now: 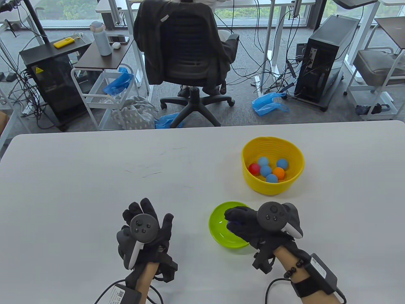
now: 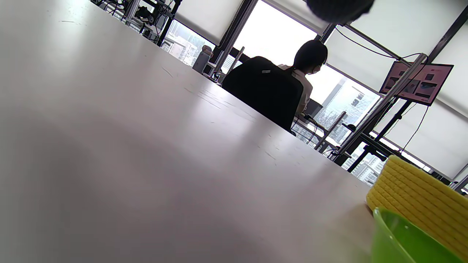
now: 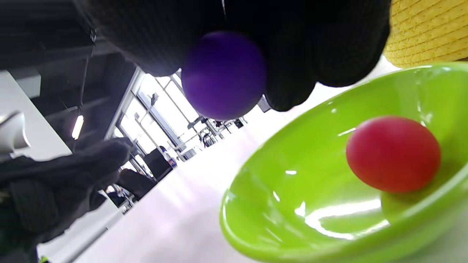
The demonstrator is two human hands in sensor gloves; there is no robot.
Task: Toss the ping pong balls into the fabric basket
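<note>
— Where's her right hand (image 1: 250,223) from where you stand?

— Over the green bowl (image 1: 218,232), palm down, wrist angled in from the right. The fingers are curled around a purple ball (image 3: 223,75), pinching it just above the bowl. You can see a sliver of purple under the fingertips (image 1: 232,214) from above too.

— Anything in the bowl?

— One red ball (image 3: 394,153), lying against the bowl's inner slope.

— And the left hand (image 1: 147,231)?

— Flat-ish on the white table (image 1: 79,190), well to the left of the bowl, fingers spread and pointing away from her. It holds nothing; the grip is loose and open.

— The basket?

— The yellow basket (image 1: 272,164) stands just beyond the bowl, a little to the right. Inside are four blue balls (image 1: 265,170), an orange ball (image 1: 278,172) and another red one (image 1: 253,168), bunched together at the bottom.
</note>
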